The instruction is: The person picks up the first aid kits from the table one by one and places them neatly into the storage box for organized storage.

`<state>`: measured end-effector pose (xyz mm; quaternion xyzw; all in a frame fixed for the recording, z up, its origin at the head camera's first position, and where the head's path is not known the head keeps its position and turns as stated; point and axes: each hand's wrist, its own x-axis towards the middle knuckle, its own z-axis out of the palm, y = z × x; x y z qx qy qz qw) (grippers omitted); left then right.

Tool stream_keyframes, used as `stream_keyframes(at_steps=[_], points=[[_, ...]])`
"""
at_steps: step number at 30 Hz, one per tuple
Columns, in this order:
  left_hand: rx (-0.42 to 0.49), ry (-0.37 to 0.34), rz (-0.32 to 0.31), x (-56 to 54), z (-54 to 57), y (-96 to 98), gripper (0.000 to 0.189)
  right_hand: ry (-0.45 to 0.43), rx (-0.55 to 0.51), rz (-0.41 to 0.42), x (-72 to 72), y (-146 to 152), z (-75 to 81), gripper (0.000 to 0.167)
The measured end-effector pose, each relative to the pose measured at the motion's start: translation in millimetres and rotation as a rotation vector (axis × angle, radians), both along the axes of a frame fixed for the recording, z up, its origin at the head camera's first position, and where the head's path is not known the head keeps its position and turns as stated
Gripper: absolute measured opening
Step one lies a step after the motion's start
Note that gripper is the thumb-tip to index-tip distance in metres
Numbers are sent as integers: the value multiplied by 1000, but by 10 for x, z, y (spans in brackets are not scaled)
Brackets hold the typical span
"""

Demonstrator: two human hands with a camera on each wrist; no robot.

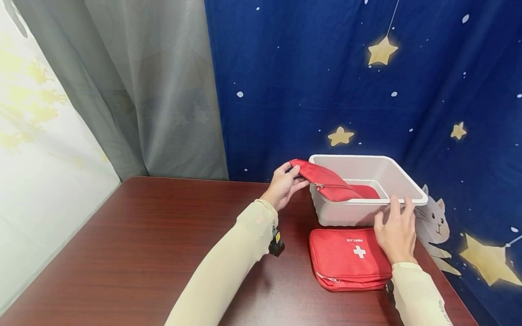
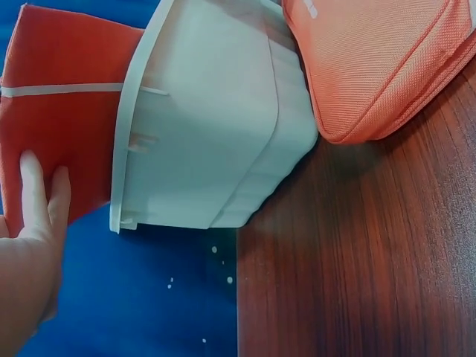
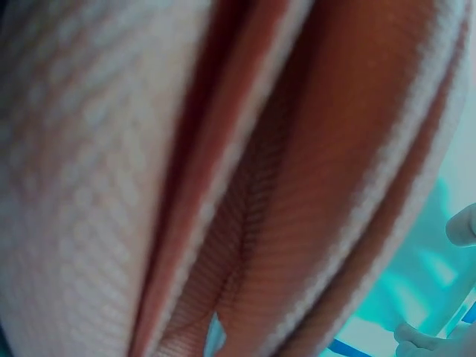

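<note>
My left hand (image 1: 283,184) pinches the outer end of a red zippered pouch (image 1: 332,181), thumb on top and fingers beneath. The pouch slants down over the left end of a white plastic bin (image 1: 350,213), its lower end inside. In the left wrist view, a pale strip crosses the pouch (image 2: 67,52). More red fabric (image 1: 365,192) shows on the bin's floor. My right hand (image 1: 396,233) holds the bin's front rim near the right corner, fingertips over the edge and thumb against the outer wall. Below it lies a red first aid bag (image 1: 342,253) with a white cross, partly behind that hand.
The brown wooden table (image 1: 163,240) stretches left of the bin. Its right edge runs close beside the bin and the bag. A blue star-patterned curtain (image 1: 277,90) and a grey curtain (image 1: 171,90) hang behind it. Close-up red fabric (image 3: 335,149) fills most of the right wrist view.
</note>
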<state>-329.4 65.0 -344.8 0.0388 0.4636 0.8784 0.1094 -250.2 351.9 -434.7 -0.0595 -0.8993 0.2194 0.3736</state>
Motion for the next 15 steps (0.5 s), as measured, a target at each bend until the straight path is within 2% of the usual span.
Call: stream_keyframes(at_steps=[5, 9, 15], points=[[-10, -23, 28, 12, 13, 60, 48, -2, -3, -1, 2, 0, -8, 51], [-56, -35, 62, 32, 22, 95, 54, -8, -6, -2, -2, -3, -4, 51], [-98, 6, 93, 63, 15, 109, 58, -18, -6, -4, 0, -9, 2, 50]])
